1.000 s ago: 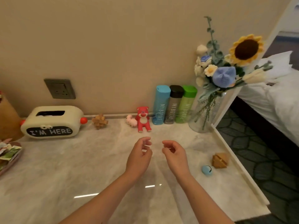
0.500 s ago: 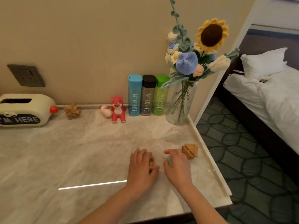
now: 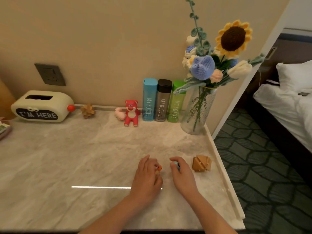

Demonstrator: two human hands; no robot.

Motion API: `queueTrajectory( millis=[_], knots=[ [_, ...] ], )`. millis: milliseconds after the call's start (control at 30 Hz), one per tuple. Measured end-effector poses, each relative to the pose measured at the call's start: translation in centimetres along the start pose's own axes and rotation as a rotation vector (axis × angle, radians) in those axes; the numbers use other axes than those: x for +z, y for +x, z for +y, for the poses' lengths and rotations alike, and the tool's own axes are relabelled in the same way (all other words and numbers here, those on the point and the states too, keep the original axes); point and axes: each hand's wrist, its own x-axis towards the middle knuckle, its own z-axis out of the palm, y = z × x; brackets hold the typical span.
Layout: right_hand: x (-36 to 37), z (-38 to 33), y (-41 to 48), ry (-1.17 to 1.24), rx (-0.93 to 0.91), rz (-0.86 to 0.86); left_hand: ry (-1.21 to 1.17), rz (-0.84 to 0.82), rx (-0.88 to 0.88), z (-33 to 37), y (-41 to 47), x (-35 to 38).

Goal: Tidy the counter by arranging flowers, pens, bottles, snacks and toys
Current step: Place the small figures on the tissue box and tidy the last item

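My left hand (image 3: 147, 174) lies palm down on the marble counter (image 3: 67, 157), fingers curled over a small orange toy (image 3: 159, 168) that is mostly hidden. Just right of it, my right hand (image 3: 182, 174) grips a small light-blue toy (image 3: 175, 164), only its top showing. A wooden puzzle ball (image 3: 201, 163) sits right of that hand. Against the wall stand a red bear figure (image 3: 131, 113), a pink toy (image 3: 119, 114), a second wooden puzzle (image 3: 87, 110), and blue (image 3: 149, 100), black (image 3: 163, 101) and green (image 3: 176, 102) bottles. A glass vase (image 3: 197, 110) holds knitted flowers (image 3: 219, 53).
A cream tissue box (image 3: 42, 107) reading "I'M HERE" stands at the back left under a wall socket (image 3: 50, 74). A snack tray's edge (image 3: 4, 130) shows at far left. The counter's raised right rim (image 3: 222, 168) drops to patterned floor; a bed (image 3: 287, 105) lies beyond.
A second ago both hands hovered empty above the counter; they came down onto the two small toys at the front right. The view has since shifted slightly, hands barely moving.
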Motion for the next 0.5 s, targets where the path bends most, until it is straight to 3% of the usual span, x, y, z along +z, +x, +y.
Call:
queueTrajectory(
  millis=[133,333,500],
  knots=[
    [0.7,-2.5,0.6,0.34,0.146,-0.07,-0.134,0.05,-0.04,0.0,0.1,-1.0],
    [1.5,-6.7,1.6,0.456,0.14,-0.222,-0.523,0.227,-0.354,-1.3,1.4,-4.5],
    [3.7,-10.5,3.0,0.532,0.159,-0.35,-0.713,0.349,-0.384,-2.8,3.4,-8.7]
  ],
)
